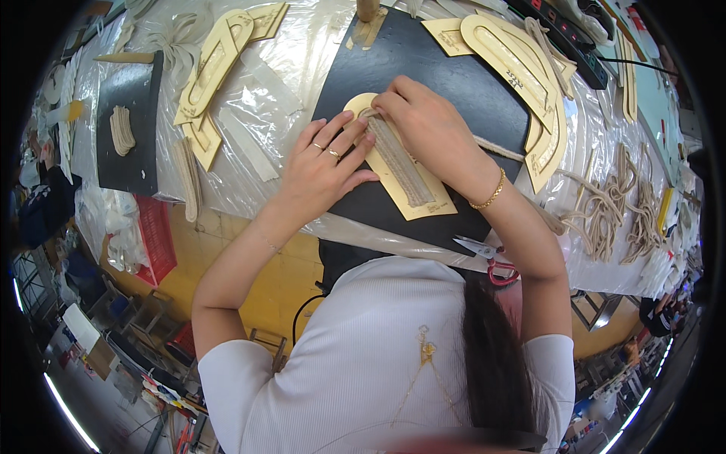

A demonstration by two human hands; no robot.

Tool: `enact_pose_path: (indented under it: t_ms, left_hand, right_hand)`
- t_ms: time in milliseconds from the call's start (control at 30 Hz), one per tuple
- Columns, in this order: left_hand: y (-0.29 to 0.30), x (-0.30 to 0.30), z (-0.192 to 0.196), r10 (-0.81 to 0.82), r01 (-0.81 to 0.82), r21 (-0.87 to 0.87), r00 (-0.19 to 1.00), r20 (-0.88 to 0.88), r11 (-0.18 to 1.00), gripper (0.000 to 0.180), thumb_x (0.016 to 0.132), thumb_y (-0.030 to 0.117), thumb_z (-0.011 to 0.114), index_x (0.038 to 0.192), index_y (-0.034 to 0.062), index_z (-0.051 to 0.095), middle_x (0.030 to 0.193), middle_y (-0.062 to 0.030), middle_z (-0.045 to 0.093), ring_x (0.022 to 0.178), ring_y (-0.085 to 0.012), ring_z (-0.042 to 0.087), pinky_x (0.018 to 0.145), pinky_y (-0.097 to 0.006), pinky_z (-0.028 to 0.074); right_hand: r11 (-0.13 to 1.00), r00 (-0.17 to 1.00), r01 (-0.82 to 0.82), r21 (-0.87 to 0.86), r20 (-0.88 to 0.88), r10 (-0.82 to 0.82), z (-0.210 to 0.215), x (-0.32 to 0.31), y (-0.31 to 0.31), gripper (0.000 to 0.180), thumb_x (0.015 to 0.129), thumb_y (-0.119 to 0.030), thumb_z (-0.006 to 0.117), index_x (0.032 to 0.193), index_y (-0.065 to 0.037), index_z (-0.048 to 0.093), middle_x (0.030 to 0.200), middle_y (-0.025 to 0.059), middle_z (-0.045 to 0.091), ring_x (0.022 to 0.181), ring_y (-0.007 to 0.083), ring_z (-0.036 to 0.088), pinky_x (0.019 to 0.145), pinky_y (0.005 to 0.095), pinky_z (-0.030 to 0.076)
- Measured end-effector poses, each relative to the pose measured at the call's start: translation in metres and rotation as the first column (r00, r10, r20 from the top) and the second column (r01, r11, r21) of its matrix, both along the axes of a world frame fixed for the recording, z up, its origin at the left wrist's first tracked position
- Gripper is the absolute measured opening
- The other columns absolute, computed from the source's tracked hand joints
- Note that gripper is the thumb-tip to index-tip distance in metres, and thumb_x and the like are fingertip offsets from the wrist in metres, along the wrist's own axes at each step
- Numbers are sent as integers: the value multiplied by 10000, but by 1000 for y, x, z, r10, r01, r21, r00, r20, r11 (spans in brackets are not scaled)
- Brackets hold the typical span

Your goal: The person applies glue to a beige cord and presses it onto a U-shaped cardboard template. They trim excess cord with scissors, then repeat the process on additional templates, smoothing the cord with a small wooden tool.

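A cream-coloured flat template [432, 209] with a rounded far end lies on a black board [454, 98]. Rows of beige cord [399, 166] are laid side by side along its long slot. My left hand [321, 163] rests with fingers outstretched, its fingertips on the template's left edge and the cord. At the rounded end, my right hand [427, 125] is closed in a pinch on the cord; its fingertips partly hide the bend. A length of the cord emerges to the right from beneath my right hand. Red-handled scissors [495, 265] lie at the board's near right corner.
More templates [522, 76] are piled at the far right, others [215, 64] at the far left. Loose cord [605, 204] lies tangled on the right. A smaller black board [125, 163] carries a cord bundle. A power strip [563, 38] sits at the far right; a red crate [155, 242] stands left.
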State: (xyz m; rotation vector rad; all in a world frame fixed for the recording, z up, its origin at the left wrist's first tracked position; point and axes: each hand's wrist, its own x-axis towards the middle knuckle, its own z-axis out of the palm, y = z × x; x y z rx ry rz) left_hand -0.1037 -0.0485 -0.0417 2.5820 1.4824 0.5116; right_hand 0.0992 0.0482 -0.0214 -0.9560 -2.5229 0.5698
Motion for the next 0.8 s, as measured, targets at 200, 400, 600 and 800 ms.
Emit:
enact_pose_path:
  t_ms: [200, 400, 600, 800]
  left_hand:
    - [-2, 2, -1, 13, -13, -5, 1000, 3, 1000, 542, 827, 413, 759, 1263, 106, 662, 1402, -74, 595, 1346, -269, 509, 1063, -459, 405]
    - [-2, 1, -6, 5, -6, 20, 1000, 28, 1000, 540, 830, 410, 755, 1263, 100, 666, 1410, -78, 589, 1348, -277, 503, 1071, -467, 397]
    - [-3, 2, -7, -4, 3, 40, 1000, 17, 999, 520, 825, 406, 753, 1242, 103, 678, 1407, -38, 594, 1346, -265, 505, 1066, -479, 378]
    - [-3, 2, -4, 11, -10, 57, 1000, -10, 998, 503, 820, 413, 750, 1215, 108, 684, 1401, -1, 598, 1321, -234, 519, 1043, -462, 365]
  right_hand:
    - [998, 999, 40, -39, 6, -40, -4, 4, -13, 214, 844, -77, 632, 1054, -54, 665, 970, 86, 565, 912, 252, 648, 752, 373, 568]
    - [996, 998, 67, -62, -4, -67, -6, 4, -19, 237, 847, -83, 634, 1079, -59, 674, 963, 85, 566, 899, 256, 646, 749, 379, 561]
    - [1000, 1000, -12, 3, -19, 12, -4, -2, 0, 242, 808, -103, 668, 1042, -47, 686, 942, 93, 579, 931, 269, 637, 784, 385, 549]
    - [966, 970, -241, 90, 7, 241, 4, -15, 26, 162, 766, -108, 677, 914, -51, 711, 924, 83, 594, 950, 262, 622, 804, 379, 540]
